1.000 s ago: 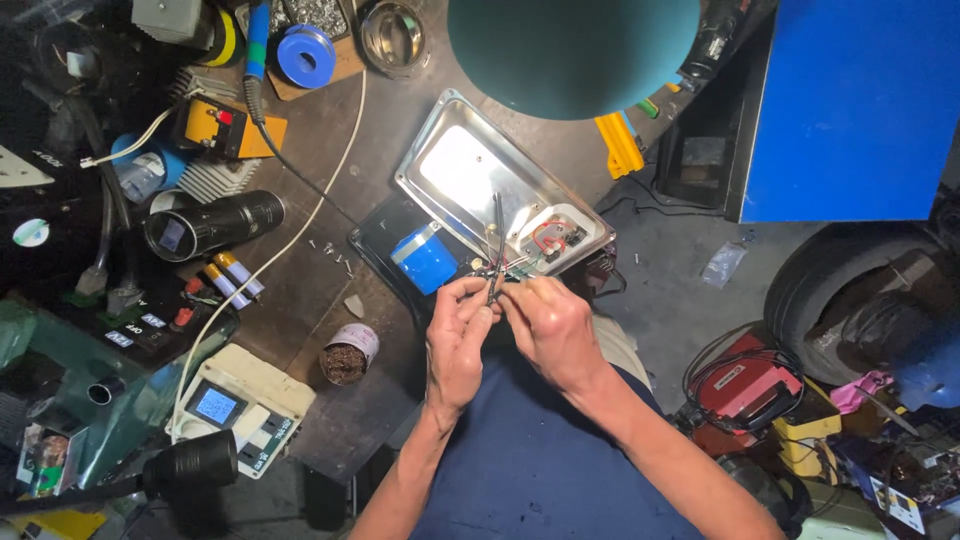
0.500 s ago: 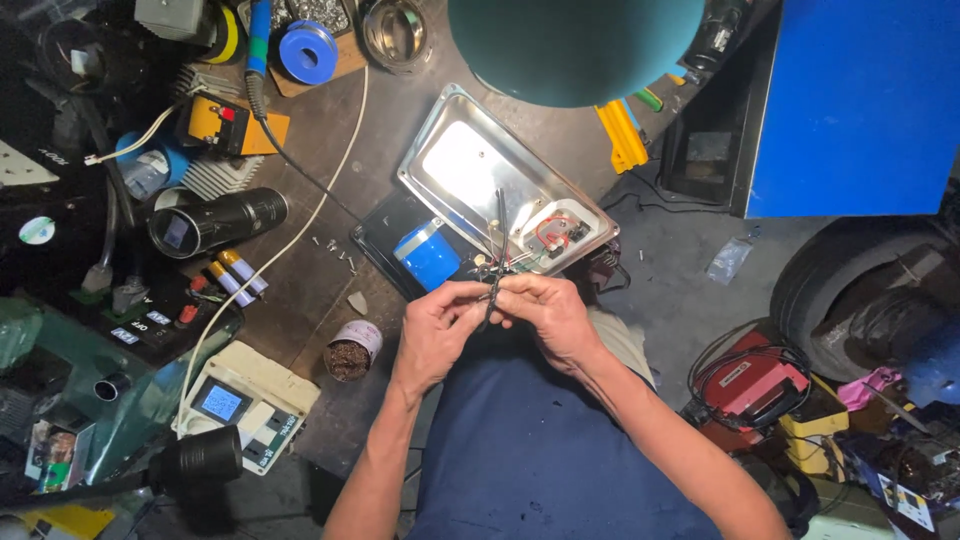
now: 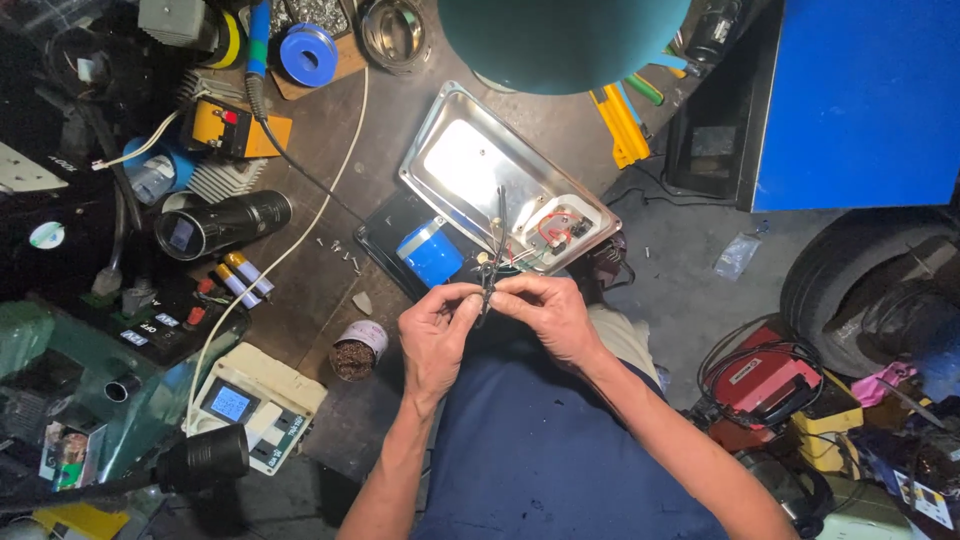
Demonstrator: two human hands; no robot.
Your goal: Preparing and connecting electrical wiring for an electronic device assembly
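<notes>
Hands have drawn a little nearer to our body over the last second, and the thin dark tool between them has tipped from leaning toward our left into standing nearly straight away from us. Our left hand [image 3: 437, 335] now curls in from the left with thumb and forefinger pinching the near end of the tool [image 3: 494, 250], while our right hand [image 3: 545, 312] closes over the same spot from the other side, fingertips pressed together against it. We judge this as a regrip rather than a fresh step: the work is steadied, not released. The tool's long axis runs from our fingertips outward, its far tip pointing away from us over the shiny metal tray [image 3: 460, 160], just beyond the hands. Thin wires trail from the pinch toward the small red-wired part [image 3: 558, 228] on the tray's right end. A blue cylinder [image 3: 431, 254] sits just left of the tool on the table [image 3: 320, 130].
</notes>
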